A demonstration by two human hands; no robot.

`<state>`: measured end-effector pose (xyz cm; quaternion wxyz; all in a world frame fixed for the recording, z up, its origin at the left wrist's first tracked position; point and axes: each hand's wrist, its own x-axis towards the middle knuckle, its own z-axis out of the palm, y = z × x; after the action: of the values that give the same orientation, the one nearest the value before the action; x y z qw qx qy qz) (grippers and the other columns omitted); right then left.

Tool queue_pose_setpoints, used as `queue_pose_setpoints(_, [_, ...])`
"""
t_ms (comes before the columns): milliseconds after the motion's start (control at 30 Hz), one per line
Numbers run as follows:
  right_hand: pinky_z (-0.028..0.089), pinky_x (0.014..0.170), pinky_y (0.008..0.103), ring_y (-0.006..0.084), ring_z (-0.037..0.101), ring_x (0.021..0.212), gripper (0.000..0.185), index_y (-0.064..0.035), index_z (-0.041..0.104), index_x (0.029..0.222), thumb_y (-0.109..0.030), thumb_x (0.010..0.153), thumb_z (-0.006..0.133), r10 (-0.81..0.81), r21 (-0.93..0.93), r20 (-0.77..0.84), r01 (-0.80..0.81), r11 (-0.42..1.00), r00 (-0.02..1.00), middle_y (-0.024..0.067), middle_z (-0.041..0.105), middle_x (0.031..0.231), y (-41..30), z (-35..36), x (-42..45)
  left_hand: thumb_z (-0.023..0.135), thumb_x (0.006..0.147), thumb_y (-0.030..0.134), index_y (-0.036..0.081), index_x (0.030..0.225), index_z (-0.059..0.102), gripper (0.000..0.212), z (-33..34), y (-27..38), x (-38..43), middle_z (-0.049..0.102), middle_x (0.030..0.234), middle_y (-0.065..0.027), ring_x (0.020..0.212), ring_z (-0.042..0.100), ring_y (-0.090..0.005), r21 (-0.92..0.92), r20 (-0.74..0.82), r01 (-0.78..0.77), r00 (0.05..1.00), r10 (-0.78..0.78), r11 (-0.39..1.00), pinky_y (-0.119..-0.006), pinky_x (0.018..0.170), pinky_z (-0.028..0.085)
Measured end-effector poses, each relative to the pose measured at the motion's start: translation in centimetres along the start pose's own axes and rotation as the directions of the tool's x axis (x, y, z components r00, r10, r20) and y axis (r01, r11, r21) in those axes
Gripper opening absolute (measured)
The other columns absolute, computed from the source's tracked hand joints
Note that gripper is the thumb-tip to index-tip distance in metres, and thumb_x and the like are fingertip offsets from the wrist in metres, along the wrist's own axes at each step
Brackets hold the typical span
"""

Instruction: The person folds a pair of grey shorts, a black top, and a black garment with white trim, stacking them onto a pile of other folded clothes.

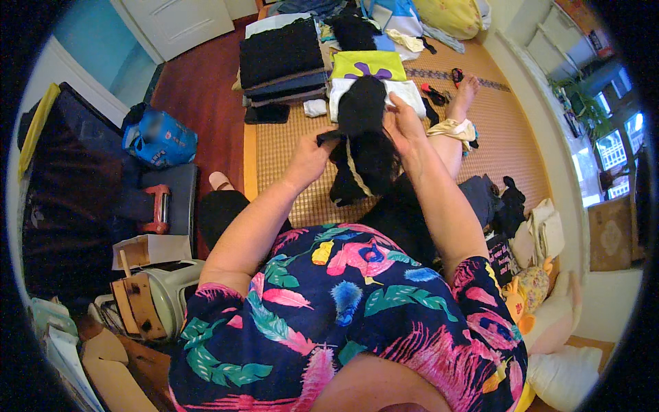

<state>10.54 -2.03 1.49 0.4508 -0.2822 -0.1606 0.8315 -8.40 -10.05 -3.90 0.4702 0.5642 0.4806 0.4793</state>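
A black garment with a pale strip along one side hangs between my two hands. My left hand pinches its edge on the left. On the right side my right hand grips it, with some fingers hidden behind the cloth. Just beyond it lie a folded white cloth and a folded yellow-green cloth with a purple shape. To their left rises a stack of folded clothes, topped by a black lace-edged one. A small white folded item and a dark folded item lie at its near side.
All this lies on a woven mat. Loose dark clothes and a plush toy are at the right. A blue plastic package stands left, near a pale green appliance. My bare foot rests on the mat.
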Motion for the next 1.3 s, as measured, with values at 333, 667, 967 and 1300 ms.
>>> queue_pose_setpoints(333, [0.045,0.089,0.0327,0.0204,0.058,0.102,0.05,-0.0036,0.047,0.127,-0.01,0.08,0.062,-0.061,-0.799,0.179,0.181,0.574,0.982,0.01,0.06,0.113,7.7,-5.8,-4.1,0.06,0.091,0.031,0.009,0.103,0.061,0.025,0.2,0.4,0.3,0.065,0.093,-0.0021,0.084,0.062,-0.0162,-0.656,0.029,0.235,0.957,-0.287,0.717,-0.032,0.076,0.051])
queue_pose_setpoints(667, [0.054,0.079,0.0349,0.022,0.063,0.089,0.046,-0.0038,0.053,0.124,0.003,0.08,0.041,-0.304,-0.485,-0.172,0.188,0.854,0.937,0.011,0.062,0.108,-1.3,-5.3,-5.6,0.059,0.092,0.024,0.0,0.103,0.06,0.027,-15.3,5.2,0.7,0.066,0.098,-0.0093,0.087,0.065,-0.021,-0.549,-0.565,-0.333,0.824,-0.047,0.766,-0.035,0.08,0.052])
queue_pose_setpoints(967, [0.037,0.097,0.0314,0.0227,0.046,0.112,0.03,-0.0058,0.061,0.114,-0.008,0.087,0.049,-0.64,-0.817,0.242,0.509,0.271,0.729,0.0145,0.051,0.12,-9.3,-9.6,-2.3,0.059,0.092,0.018,0.006,0.101,0.062,0.015,-19.7,7.0,-1.9,0.066,0.096,-0.0049,0.086,0.064,-0.018,-0.371,-0.642,-0.45,0.756,0.125,0.813,-0.031,0.077,0.051])
queue_pose_setpoints(1300, [0.049,0.079,0.028,0.0171,0.056,0.095,0.028,-0.0059,0.062,0.114,-0.015,0.089,0.053,-0.451,-0.631,0.13,0.424,0.649,0.883,0.0068,0.058,0.11,-11.8,-2.4,-3.4,0.054,0.094,0.014,0.003,0.11,0.059,0.019,-21.5,5.9,-1.3,0.065,0.101,-0.0063,0.089,0.063,-0.018,-0.285,-0.65,-0.451,0.739,0.175,0.846,-0.031,0.08,0.051])
